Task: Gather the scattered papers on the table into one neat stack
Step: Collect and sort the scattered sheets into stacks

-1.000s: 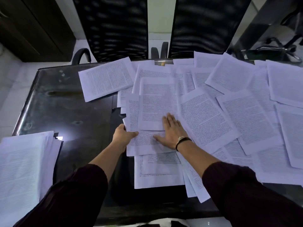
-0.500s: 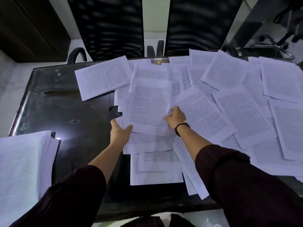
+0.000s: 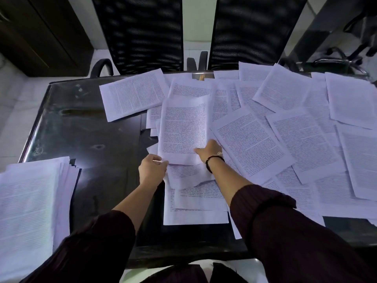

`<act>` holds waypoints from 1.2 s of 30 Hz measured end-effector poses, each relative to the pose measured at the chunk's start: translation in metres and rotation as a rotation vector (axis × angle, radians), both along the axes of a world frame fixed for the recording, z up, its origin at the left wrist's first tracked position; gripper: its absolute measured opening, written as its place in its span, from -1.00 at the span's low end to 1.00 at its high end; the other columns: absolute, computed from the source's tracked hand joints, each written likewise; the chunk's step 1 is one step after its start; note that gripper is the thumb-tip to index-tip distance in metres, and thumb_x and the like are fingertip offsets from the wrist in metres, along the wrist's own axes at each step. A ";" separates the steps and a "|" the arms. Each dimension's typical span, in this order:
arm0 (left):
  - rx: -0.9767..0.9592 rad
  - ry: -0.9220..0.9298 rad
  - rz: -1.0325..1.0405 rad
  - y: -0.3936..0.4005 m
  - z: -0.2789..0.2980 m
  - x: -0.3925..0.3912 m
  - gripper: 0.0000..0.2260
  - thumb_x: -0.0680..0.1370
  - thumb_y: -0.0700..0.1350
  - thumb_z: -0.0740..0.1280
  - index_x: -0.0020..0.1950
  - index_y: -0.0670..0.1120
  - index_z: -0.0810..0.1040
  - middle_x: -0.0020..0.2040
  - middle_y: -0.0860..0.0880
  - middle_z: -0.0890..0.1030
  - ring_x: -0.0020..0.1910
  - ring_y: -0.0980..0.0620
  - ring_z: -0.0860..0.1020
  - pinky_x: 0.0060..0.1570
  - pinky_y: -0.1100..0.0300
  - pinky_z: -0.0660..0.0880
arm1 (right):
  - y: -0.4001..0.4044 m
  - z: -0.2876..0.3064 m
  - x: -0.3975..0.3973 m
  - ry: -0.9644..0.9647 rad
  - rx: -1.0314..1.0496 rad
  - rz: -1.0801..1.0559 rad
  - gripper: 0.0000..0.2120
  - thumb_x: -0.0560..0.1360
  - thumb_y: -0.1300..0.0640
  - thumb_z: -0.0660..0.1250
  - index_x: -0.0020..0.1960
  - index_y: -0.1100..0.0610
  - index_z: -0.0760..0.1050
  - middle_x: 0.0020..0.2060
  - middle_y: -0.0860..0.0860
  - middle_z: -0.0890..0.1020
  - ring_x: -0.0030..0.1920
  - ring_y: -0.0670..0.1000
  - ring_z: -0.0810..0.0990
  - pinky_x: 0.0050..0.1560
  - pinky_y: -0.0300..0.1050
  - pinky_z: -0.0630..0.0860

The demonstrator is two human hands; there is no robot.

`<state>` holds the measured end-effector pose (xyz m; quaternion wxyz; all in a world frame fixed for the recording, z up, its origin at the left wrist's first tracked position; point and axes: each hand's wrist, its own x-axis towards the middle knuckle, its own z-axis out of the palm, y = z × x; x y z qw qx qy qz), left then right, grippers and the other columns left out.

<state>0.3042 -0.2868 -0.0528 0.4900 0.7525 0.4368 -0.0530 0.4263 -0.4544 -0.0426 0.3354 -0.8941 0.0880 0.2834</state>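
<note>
Both hands pinch one thin, bowed printed sheet (image 3: 183, 129) together.

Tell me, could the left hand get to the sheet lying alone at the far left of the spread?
Probably yes. The lone sheet lies flat with bare table beside it and nothing on top, but the left hand is gripping the papers in the middle and would need to let go first.

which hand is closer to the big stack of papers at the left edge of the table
Left. The left hand grips the lifted sheet at its near left corner, with bare dark table between it and the stack. The right hand holds the same sheet's right side, farther away.
</note>
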 end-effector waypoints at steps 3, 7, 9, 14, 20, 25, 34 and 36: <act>-0.075 0.029 0.038 0.006 -0.001 -0.006 -0.73 0.55 -0.05 0.50 0.19 -0.07 0.54 -0.01 -0.01 0.68 -0.11 0.00 0.71 -0.17 0.11 0.61 | -0.011 0.005 0.001 0.007 0.159 -0.086 -0.53 0.59 0.03 0.39 0.39 0.26 0.44 0.24 0.10 0.57 0.31 0.16 0.54 0.02 -0.12 0.49; -0.167 0.022 0.009 0.015 -0.006 -0.012 -0.65 0.52 -0.23 0.54 0.24 -0.09 0.50 0.00 -0.02 0.71 -0.07 -0.03 0.72 0.07 -0.01 0.67 | -0.038 0.001 -0.007 -0.138 0.117 -0.119 -0.79 0.61 0.11 0.31 0.19 0.20 0.50 0.04 0.10 0.62 -0.05 0.11 0.55 -0.27 -0.14 0.41; -0.157 0.010 0.005 0.015 -0.005 -0.016 -0.65 0.53 -0.23 0.53 0.24 -0.07 0.50 0.01 -0.02 0.71 -0.09 -0.02 0.73 0.08 -0.01 0.67 | -0.049 -0.002 -0.013 -0.248 0.049 -0.131 -0.84 0.61 0.21 0.27 0.15 0.20 0.55 0.05 0.11 0.65 0.01 0.16 0.58 -0.10 -0.08 0.49; -0.119 -0.021 -0.059 0.000 -0.003 -0.020 -0.64 0.56 -0.23 0.47 0.31 -0.05 0.50 -0.03 -0.01 0.71 -0.07 0.02 0.70 -0.18 0.17 0.58 | -0.066 -0.008 -0.023 -0.204 0.054 -0.159 -0.87 0.55 0.09 0.35 0.01 0.16 0.55 -0.10 0.04 0.64 -0.01 0.16 0.61 -0.14 -0.10 0.48; -0.178 -0.047 -0.139 -0.015 0.006 -0.020 -0.43 0.58 -0.30 0.41 0.49 0.08 0.29 -0.01 -0.02 0.71 -0.04 0.02 0.68 -0.18 0.17 0.56 | -0.060 -0.009 -0.020 -0.200 0.138 -0.217 -0.66 0.51 0.00 0.48 0.16 0.17 0.52 -0.01 0.06 0.62 -0.04 0.11 0.61 -0.16 -0.08 0.54; -0.154 -0.019 -0.297 -0.008 0.010 -0.020 -0.46 0.58 -0.29 0.37 0.46 0.09 0.29 -0.04 0.04 0.75 -0.05 -0.08 0.71 -0.13 0.02 0.62 | -0.061 -0.002 -0.001 -0.100 0.220 -0.293 -0.67 0.50 -0.11 0.49 -0.08 0.14 0.50 -0.24 -0.02 0.52 -0.23 0.03 0.50 -0.08 -0.05 0.49; -0.176 -0.031 -0.131 0.006 0.005 -0.022 -0.51 0.57 -0.28 0.39 0.43 0.04 0.35 0.05 0.03 0.72 0.06 -0.01 0.69 0.08 -0.07 0.65 | -0.087 0.007 0.001 -0.339 0.042 -0.217 -0.82 0.58 0.13 0.36 -0.06 0.23 0.67 -0.14 0.06 0.70 -0.14 0.08 0.59 -0.11 -0.14 0.50; -0.178 -0.031 -0.094 0.010 0.004 -0.019 -0.51 0.58 -0.27 0.39 0.44 0.03 0.34 0.08 0.00 0.69 0.04 0.00 0.68 -0.04 0.04 0.62 | -0.097 0.005 -0.011 -0.292 0.092 -0.233 -0.84 0.59 0.10 0.35 -0.03 0.16 0.65 -0.14 0.01 0.68 -0.12 0.06 0.61 -0.09 -0.10 0.54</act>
